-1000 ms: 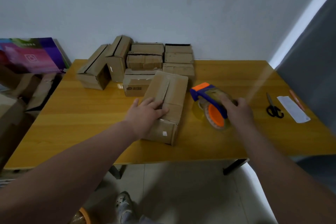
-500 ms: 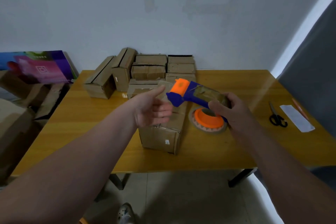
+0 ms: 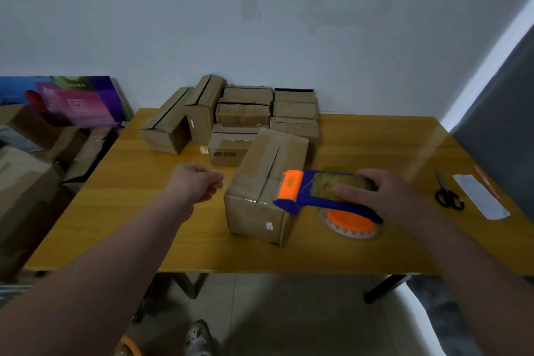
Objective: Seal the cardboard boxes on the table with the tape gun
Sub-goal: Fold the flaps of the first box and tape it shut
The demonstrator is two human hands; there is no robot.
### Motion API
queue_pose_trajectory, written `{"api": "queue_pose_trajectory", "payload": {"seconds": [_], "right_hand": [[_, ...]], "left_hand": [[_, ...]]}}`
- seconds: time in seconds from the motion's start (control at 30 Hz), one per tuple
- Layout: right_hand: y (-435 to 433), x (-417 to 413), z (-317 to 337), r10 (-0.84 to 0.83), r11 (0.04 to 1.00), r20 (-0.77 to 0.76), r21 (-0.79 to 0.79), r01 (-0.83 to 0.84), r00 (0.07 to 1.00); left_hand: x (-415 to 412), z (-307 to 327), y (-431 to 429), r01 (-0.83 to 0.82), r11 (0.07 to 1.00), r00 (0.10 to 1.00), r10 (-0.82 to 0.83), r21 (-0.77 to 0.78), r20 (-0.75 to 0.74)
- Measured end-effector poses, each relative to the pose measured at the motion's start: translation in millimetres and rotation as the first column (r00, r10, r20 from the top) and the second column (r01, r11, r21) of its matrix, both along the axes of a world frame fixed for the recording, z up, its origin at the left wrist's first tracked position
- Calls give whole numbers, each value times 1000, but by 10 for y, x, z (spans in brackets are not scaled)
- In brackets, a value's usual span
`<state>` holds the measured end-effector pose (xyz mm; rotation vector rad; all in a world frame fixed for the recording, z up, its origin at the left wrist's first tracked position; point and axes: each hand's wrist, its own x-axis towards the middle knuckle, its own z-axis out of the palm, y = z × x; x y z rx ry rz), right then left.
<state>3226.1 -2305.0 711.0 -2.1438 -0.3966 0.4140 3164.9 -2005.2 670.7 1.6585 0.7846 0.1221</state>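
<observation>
A closed cardboard box [image 3: 261,182] lies lengthwise in the middle of the wooden table [image 3: 121,220], its top seam facing up. My right hand [image 3: 387,196] grips a blue and orange tape gun [image 3: 300,196] from above, holding it just right of the box. The gun's orange head hangs over the box's near right top edge. My left hand [image 3: 196,185] hovers just left of the box, apart from it, fingers curled against the thumb. No tape strip shows in it. Several more cardboard boxes [image 3: 245,113] are piled behind, against the wall.
Black scissors [image 3: 449,196], a white paper strip [image 3: 479,196] and an orange pen [image 3: 487,182] lie at the table's right end. A colourful board [image 3: 75,101] and large cartons [image 3: 26,182] stand left of the table. A shoe [image 3: 198,338] shows below the front edge.
My left hand came off the box, met the tape gun's head, then drew back left with curled fingers. My right hand lifted the tape gun and brought it to the box's near right edge.
</observation>
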Motion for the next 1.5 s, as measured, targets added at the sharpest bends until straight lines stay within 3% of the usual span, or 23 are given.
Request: {"api": "queue_pose_trajectory", "payload": {"seconds": [0.27, 0.53, 0.63, 0.77, 0.93, 1.13, 1.2, 1.27, 1.37, 1.5], "right_hand": [[60, -49, -199, 20, 997, 33, -70, -18, 999], [107, 31, -341, 114, 993, 15, 3, -114, 993], [90, 52, -381, 166, 986, 33, -17, -166, 986], [73, 88, -404, 279, 941, 118, -230, -247, 953], [108, 101, -386, 326, 896, 142, -362, -258, 935], [135, 127, -361, 429, 807, 329, -558, -193, 841], [157, 112, -359, 440, 798, 338, -572, -189, 832], [167, 104, -377, 435, 802, 345, -569, -183, 832], [153, 92, -405, 424, 810, 361, -561, -170, 831], [161, 52, -416, 421, 819, 373, -547, -171, 827]], "left_hand": [[-13, -318, -56, -56, 984, 998, 55, 170, 14], [-1, -468, -15, -73, 956, 997, 79, 283, -11], [10, -539, -17, -49, 961, 997, 62, 274, -40], [10, -593, -28, -7, 978, 998, 19, 209, -58], [-4, -554, -40, 66, 977, 994, -47, 203, -96], [-56, -550, -55, 142, 979, 960, -100, 146, -263], [-46, -543, -75, 39, 960, 983, 14, 278, -185], [-36, -479, -141, -75, 956, 996, 83, 284, -17], [-71, -432, -299, -2, 985, 998, -8, 173, 59], [-118, -460, -295, 137, 989, 990, -135, 53, -28]]}}
